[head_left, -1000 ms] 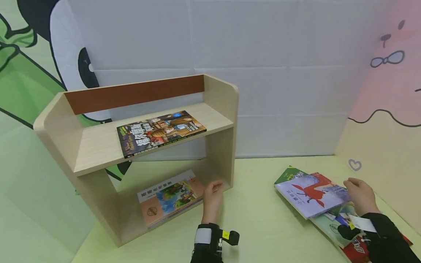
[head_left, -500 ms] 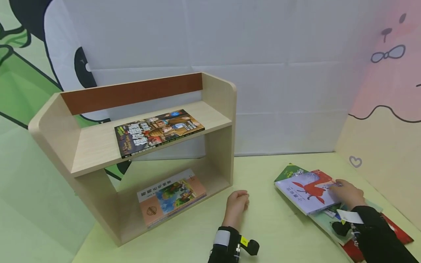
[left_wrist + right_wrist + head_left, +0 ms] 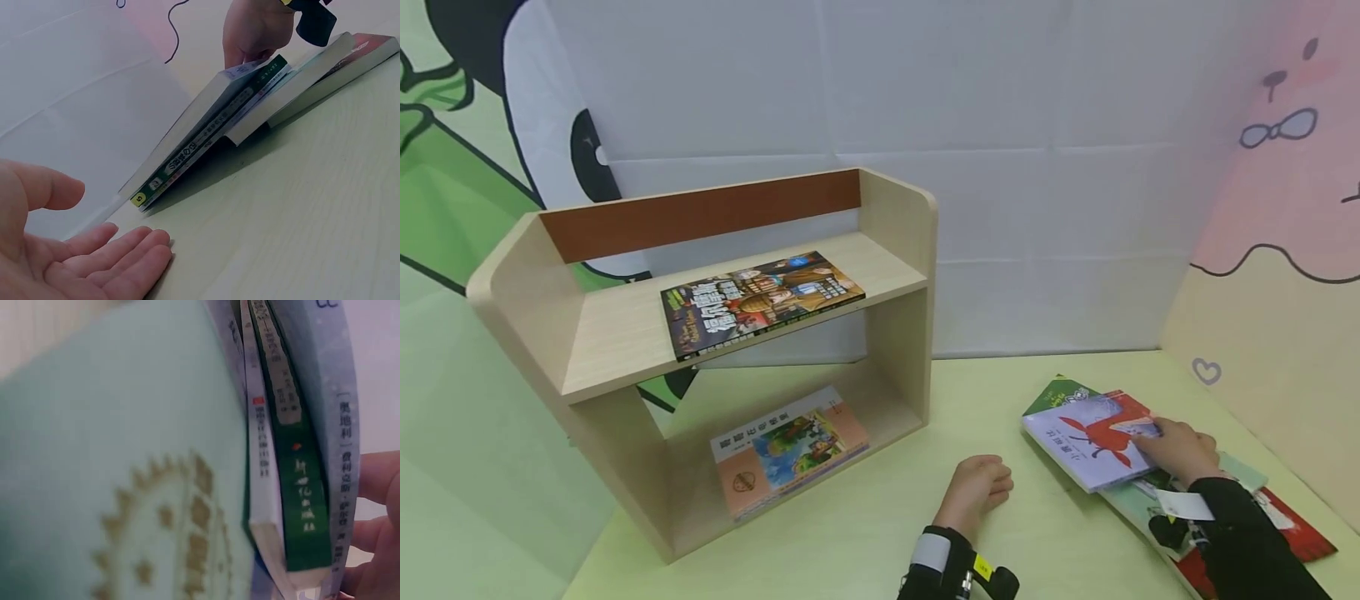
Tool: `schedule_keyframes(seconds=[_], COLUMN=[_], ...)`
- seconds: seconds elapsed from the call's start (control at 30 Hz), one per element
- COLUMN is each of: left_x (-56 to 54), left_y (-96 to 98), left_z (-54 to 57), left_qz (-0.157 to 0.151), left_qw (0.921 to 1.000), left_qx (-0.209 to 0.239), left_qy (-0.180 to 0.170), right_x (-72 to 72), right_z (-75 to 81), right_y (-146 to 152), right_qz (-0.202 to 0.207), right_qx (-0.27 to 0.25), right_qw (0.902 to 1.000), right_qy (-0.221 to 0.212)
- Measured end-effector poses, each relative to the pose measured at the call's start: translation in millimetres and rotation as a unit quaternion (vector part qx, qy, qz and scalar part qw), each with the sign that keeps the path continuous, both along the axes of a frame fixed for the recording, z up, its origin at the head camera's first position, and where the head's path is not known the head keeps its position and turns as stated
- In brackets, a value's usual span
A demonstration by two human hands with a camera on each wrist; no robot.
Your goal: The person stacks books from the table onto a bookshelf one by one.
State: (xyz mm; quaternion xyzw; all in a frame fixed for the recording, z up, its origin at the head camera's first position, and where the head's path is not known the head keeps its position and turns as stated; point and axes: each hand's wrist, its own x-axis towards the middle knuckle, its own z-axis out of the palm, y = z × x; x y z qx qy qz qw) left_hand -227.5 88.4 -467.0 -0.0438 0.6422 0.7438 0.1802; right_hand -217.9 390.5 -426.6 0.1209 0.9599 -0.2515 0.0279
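Observation:
A lavender book (image 3: 1078, 446) with a red animal on its cover tops the overlapping book stack at the right. My right hand (image 3: 1183, 450) rests its fingers on that cover near the right edge. Three of its fingers (image 3: 369, 534) press against the cover in the right wrist view; the thumb is hidden, so I cannot tell whether it pinches the book. Under it lies a green book (image 3: 1058, 394), its spine showing in both wrist views. Left of the stack, my left hand (image 3: 976, 493) is over the table, palm up with relaxed fingers (image 3: 134, 262), holding nothing.
A two-tier wooden shelf (image 3: 898, 333) stands at the left. A dark-covered book (image 3: 763, 300) lies on its upper board, and an orange-bordered book (image 3: 790, 450) lies below. A pale green book (image 3: 1131, 504) and a red one (image 3: 1300, 529) extend under the right arm.
My left hand has moved right, away from the shelf's lower board toward the books. My right hand has moved left from beside the lavender book onto its cover.

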Motion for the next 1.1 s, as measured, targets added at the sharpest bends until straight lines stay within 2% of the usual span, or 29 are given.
schedule_keyframes(seconds=[0.07,0.27,0.5,0.8,1.1], left_x=[2.6,5.0,6.9,14.5,11.8], left_y=[4.1,9.8,8.3,8.6,8.0], left_z=[-0.2,-1.8,-4.9,-2.2,-0.9], left_qz=[0.000,0.014,0.010,-0.001,0.016], left_qw=[1.0000,0.9996,0.9984,0.9900,0.9814], left_qx=[-0.001,-0.025,0.049,0.138,0.187], left_qy=[-0.008,-0.001,-0.027,-0.031,-0.040], right_x=[-0.5,-4.1,-2.2,0.9,1.8], right_z=[-1.3,-1.6,-1.1,8.5,6.5], right_y=[-4.4,-18.0,-34.2,-52.6,-64.3], right_qz=[0.000,0.022,0.057,0.057,0.077], right_qx=[0.001,0.046,0.062,0.038,0.063], right_qw=[1.0000,0.9985,0.9960,0.9976,0.9946], right_qy=[-0.001,0.016,0.030,-0.003,0.029])
